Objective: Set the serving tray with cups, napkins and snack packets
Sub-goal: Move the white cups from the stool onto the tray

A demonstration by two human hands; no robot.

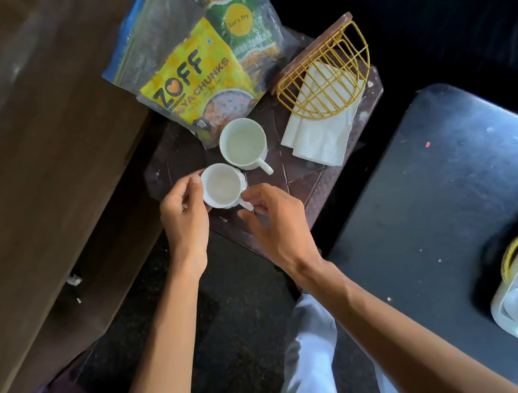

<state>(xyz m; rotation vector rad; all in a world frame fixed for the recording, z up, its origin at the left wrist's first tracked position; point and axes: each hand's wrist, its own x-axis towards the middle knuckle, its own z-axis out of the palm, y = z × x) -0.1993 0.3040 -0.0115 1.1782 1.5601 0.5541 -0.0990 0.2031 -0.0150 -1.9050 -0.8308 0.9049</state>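
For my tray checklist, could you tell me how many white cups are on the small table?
2: the near cup sits between both hands; the far cup stands just behind it, beside the yellow packet.

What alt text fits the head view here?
Both hands close on the nearer white cup: left hand on its rim, right hand at its handle. Behind sit a second cup, snack packets and napkins.

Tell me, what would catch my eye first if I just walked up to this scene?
Probably the bright yellow snack packet inside a clear bag at the back of the small dark table, with a green packet beside it. Next, the two white cups in the middle: the left hand touches the nearer cup while the right hand reaches for its handle. To the right, white napkins spill from a yellow wire holder.
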